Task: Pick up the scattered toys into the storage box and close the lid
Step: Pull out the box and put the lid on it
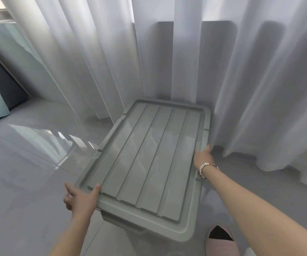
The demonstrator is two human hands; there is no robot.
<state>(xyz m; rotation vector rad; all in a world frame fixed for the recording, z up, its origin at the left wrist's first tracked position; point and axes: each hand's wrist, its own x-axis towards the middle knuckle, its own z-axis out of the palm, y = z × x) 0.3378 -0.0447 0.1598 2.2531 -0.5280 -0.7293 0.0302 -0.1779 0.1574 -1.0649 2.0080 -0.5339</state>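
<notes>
A grey-green ribbed lid (149, 163) lies on top of the storage box (115, 221), whose body shows only as a strip under the near edge. My left hand (80, 198) holds the lid's near-left corner, thumb on top and fingers beside the rim. My right hand (204, 156) grips the lid's right edge, thumb up and fingers hidden under the rim; a pearl bracelet is on that wrist. No toys are visible; the box's inside is hidden.
White curtains (167, 61) hang right behind and to the right of the box, touching the floor. Glossy grey floor tiles (28, 172) spread to the left. A pink slipper (221, 241) stands by the box's near-right corner. Dark furniture (2, 85) sits far left.
</notes>
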